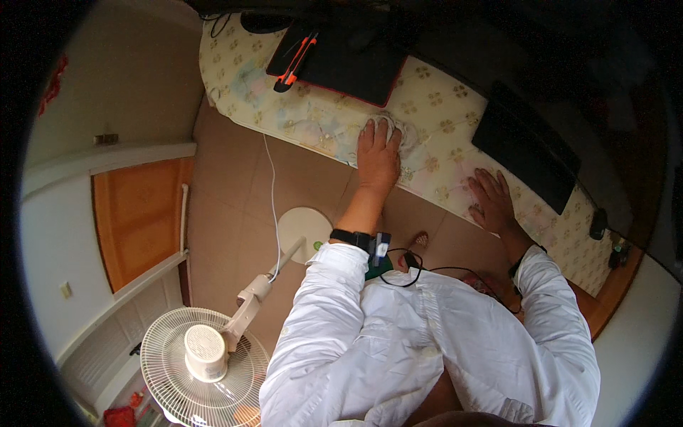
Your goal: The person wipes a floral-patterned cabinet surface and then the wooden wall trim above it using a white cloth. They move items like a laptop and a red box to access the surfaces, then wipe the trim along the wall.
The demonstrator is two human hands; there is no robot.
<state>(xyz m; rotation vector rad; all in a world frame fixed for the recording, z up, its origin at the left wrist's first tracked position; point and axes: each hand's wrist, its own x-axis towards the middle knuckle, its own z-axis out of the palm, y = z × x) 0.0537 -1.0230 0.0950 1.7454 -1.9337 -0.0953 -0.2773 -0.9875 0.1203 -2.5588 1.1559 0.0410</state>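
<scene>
My left hand (379,157) presses on a crumpled, light grey cloth (408,136) on the table, its fingers bent over the cloth's near side. The table wears a cream, flower-patterned tablecloth (448,125). Farther right, my right hand (491,200) lies flat near the table's front edge with its fingers apart, holding nothing. It rests just left of a black keyboard (525,147). Beyond my left hand is a black mat with a red rim (347,69). An orange and black utility knife (295,64) lies across the mat's left part, its near end over the mat's edge.
A black computer mouse (598,224) sits at the table's right, with small dark items (619,253) beyond. A white pedestal fan (205,352) stands at my left on a round base (304,232); its white cord (274,187) runs up to the table. A dark cable (453,268) crosses my lap.
</scene>
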